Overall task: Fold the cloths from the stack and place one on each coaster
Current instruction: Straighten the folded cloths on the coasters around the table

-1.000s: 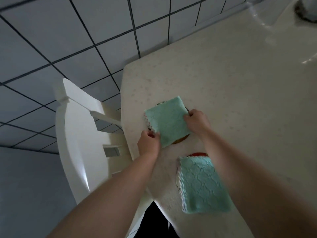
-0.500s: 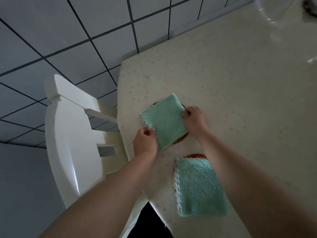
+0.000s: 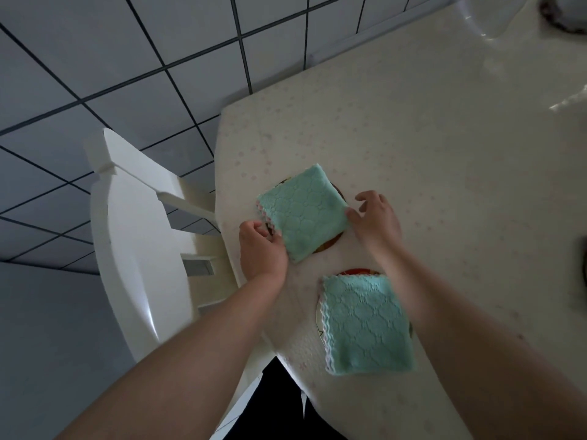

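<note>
Two folded mint-green cloths lie on the cream table [image 3: 428,147]. The far cloth [image 3: 303,212] covers a round coaster [image 3: 333,245], of which only a dark, orange rim shows. My left hand [image 3: 262,249] has curled fingers and pinches this cloth's scalloped left edge. My right hand [image 3: 376,222] is beside the cloth's right corner with fingers spread, only the thumb tip touching it. The near cloth [image 3: 365,325] rests on a second coaster [image 3: 359,271] with a red rim, partly under my right forearm.
A white chair [image 3: 133,249] stands tight against the table's left edge, over a grey tiled floor [image 3: 95,58]. A dark round object [image 3: 562,11] sits at the table's far right corner. Another dark thing [image 3: 584,258] is cut off at the right edge.
My right hand has let go of the far cloth's right corner and spread its fingers. The cloth now lies flat on the coaster. My left hand stays at the left edge.
</note>
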